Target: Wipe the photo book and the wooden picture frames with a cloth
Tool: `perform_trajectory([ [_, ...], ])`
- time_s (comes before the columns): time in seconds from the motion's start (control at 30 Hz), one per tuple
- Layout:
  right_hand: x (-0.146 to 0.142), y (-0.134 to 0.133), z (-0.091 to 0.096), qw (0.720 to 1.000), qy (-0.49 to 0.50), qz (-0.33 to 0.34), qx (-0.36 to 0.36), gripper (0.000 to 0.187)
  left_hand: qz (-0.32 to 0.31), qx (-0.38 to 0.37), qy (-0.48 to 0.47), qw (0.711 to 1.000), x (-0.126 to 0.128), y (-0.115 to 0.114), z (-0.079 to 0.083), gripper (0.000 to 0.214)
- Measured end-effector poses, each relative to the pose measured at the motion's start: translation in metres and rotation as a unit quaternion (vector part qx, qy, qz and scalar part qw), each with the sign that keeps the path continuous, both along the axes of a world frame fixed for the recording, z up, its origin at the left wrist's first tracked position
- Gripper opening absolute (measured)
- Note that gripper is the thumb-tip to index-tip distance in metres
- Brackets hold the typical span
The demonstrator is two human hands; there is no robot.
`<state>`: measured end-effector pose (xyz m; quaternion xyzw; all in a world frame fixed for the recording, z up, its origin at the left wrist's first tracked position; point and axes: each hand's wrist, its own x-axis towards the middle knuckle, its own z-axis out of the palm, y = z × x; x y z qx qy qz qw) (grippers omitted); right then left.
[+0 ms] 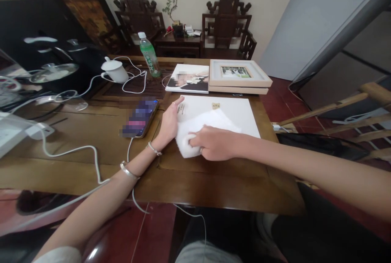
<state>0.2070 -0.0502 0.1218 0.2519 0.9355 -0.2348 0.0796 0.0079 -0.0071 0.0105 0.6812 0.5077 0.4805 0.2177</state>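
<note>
A white rectangular panel (235,108) lies flat near the table's front right. It bears a small gold-coloured piece (216,106) and some thin dark marks near its left side. My left hand (170,122) holds the panel's left edge, its thumb along the top and its other fingers partly hidden. In my right hand (215,142) is a bunched white fluffy cloth (186,142), pressed onto the panel's front left part. The cloth covers much of the panel's near left corner and hangs a little over the front edge.
Behind the panel lie a photo print (189,85) and stacked picture frames (241,85). A phone (140,118) with a cable is left of my left hand. Farther back stand a green bottle (149,55) and a lidded white cup (114,70). White cables (91,147) cross the table (122,181).
</note>
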Motion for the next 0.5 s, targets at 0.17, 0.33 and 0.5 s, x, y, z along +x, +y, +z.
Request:
perform_trajectory([
  [0.17,0.017,0.025,0.014,0.997,-0.034,-0.073,-0.012,0.018,-0.004,0.017,0.092,0.996,0.002,-0.001,-0.003,0.051],
  [0.33,0.014,0.067,0.013,0.983,-0.075,-0.145,0.088,0.022,-0.034,-0.012,0.201,0.979,0.002,0.000,-0.008,0.047],
  [0.5,-0.013,0.100,0.007,0.969,-0.076,-0.185,0.147,0.037,-0.053,-0.012,0.234,0.971,0.000,0.000,-0.006,0.045],
])
